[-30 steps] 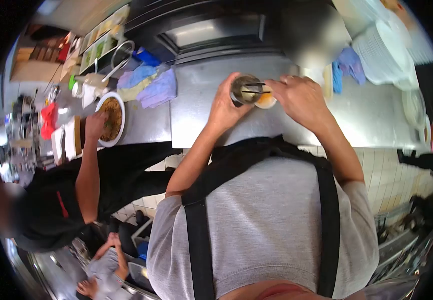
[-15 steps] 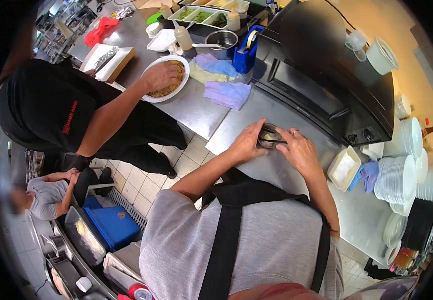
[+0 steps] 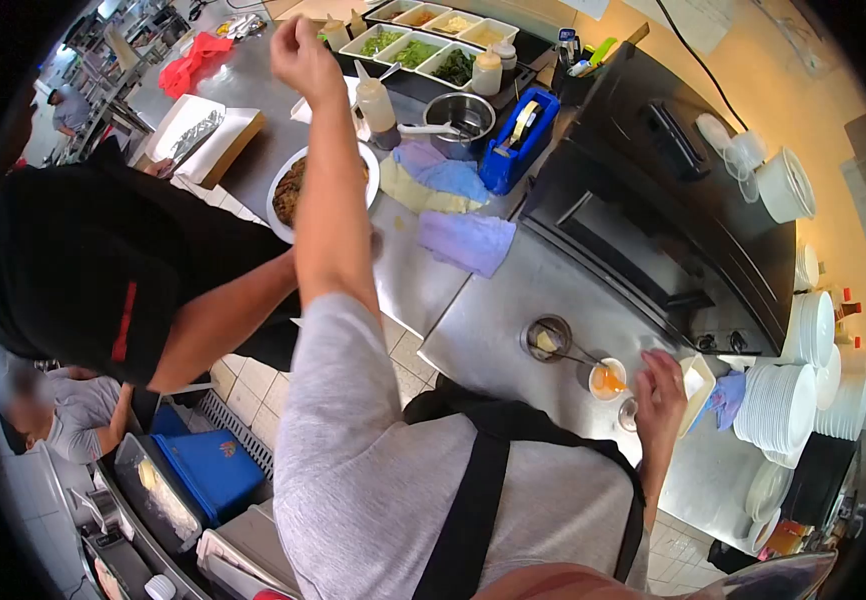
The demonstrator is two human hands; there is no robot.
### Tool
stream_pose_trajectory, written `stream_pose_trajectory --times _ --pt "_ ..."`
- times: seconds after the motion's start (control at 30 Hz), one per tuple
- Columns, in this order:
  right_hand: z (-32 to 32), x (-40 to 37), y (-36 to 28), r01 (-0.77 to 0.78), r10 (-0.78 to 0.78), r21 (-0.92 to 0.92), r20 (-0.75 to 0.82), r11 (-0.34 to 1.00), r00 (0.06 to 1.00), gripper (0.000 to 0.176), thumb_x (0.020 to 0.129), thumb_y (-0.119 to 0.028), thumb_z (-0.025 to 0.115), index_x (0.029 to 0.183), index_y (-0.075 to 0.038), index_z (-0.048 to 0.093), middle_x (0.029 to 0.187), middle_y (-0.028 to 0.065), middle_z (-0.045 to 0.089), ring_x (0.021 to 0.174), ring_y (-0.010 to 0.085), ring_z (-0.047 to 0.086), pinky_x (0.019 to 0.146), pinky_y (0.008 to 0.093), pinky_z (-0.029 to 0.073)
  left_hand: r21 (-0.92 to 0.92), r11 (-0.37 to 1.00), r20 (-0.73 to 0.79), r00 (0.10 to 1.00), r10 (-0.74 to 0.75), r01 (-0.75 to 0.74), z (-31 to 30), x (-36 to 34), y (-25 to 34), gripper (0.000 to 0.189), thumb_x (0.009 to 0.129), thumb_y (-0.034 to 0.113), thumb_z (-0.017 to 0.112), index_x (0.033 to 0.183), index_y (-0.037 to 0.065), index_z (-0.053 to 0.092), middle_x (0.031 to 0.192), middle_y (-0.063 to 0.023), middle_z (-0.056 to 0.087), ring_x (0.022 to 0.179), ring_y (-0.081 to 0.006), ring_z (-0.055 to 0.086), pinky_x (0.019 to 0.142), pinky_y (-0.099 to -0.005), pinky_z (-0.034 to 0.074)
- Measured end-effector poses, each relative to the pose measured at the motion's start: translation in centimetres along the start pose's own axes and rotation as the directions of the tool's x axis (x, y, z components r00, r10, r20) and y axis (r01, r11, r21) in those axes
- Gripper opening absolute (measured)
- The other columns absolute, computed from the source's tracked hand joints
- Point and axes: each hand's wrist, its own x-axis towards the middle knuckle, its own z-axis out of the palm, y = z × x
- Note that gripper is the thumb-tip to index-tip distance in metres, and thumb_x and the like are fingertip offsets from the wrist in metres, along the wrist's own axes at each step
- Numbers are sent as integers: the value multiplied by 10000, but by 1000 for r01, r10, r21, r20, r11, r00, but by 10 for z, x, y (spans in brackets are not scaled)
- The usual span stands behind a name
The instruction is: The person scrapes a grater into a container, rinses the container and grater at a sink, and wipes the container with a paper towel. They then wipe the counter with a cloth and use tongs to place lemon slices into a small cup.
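Note:
My left hand [image 3: 305,62] is raised at the upper left, its fingers curled; whatever they may hold is hidden. Its forearm crosses in front of a white plate [image 3: 283,215] of brown food. On the steel counter, my right hand [image 3: 661,392] has its fingers apart, next to a small round clear dish [image 3: 629,413]. Left of it stands a white cup [image 3: 604,392] with something orange inside. Farther left is a small round metal bowl [image 3: 534,350] with a yellowish piece, and a thin dark handle extends from it toward the cup.
A co-worker in black [image 3: 73,270] stands at the left. Ahead are a metal pot [image 3: 461,122], a blue tape dispenser [image 3: 519,150], cloths [image 3: 468,240] and ingredient tubs [image 3: 418,52]. A black oven [image 3: 673,200] and stacked plates [image 3: 778,405] stand right.
My hands have left the metal bowl: my left has risen forward and left, my right has moved right. The orange-filled cup now shows. The co-worker's hand has left the food.

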Motion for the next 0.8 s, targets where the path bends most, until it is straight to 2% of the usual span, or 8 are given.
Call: stream_pose_trajectory --times 0.07,0.1,0.2,0.3,0.37,0.57,0.63,0.8 --pt "-9 -7 14 37 -55 -137 -124 990 991 220 839 -62 614 1053 -34 658 1098 143 611 940 285 617 827 362 484 240 970 191 977 -95 48 10 28 -52 237 845 219 640 938 5 679 817 -104 680 740 -199 641 704 -311 497" --pt "-10 -11 16 -23 -3 -145 -177 989 984 189 846 -24 585 1015 -17 670 1047 143 628 961 296 608 851 354 472 357 933 279 947 -159 52 10 37 -70 237 835 223 640 918 8 695 798 -111 692 742 -204 651 710 -324 499" --pt "-12 -22 16 -152 102 -163 -279 975 955 179 853 2 579 998 -23 679 977 144 631 902 273 611 773 347 483 710 583 615 750 -242 -394 -5 52 -123 275 839 310 623 977 86 701 882 -136 693 791 -291 663 732 -349 511" --pt "-6 -27 17 -213 122 -273 -314 938 942 168 856 17 574 977 -26 681 934 130 622 825 236 602 631 307 471 678 596 713 580 -394 -429 -13 56 -174 245 799 339 630 943 165 724 869 -143 686 834 -334 652 759 -420 504" --pt "-3 -27 10 -397 319 -269 -291 878 902 161 868 0 562 981 -22 675 922 126 618 821 241 605 623 332 472 642 591 760 508 -406 -488 -11 55 -209 221 790 299 639 930 154 729 867 -142 686 819 -311 659 753 -409 508" --pt "13 -4 7 -312 254 -424 -189 850 949 159 885 -32 540 987 -14 661 909 147 607 822 299 606 670 386 488 597 567 800 373 -470 -567 2 37 -271 188 784 256 634 912 164 737 851 -131 684 814 -312 658 753 -410 513" --pt "17 6 8 -273 230 -475 -148 836 962 155 890 -29 530 983 -20 654 916 148 605 809 302 604 669 384 489 629 544 773 373 -513 -555 8 30 -285 185 768 233 635 907 165 736 855 -142 679 826 -318 655 762 -418 512" --pt "22 34 4 -349 322 -440 -137 827 937 169 887 -38 520 992 -11 649 917 168 607 808 326 615 691 411 501 578 551 795 262 -548 -602 24 27 -332 197 740 215 642 906 160 732 889 -147 676 854 -324 650 789 -419 509"
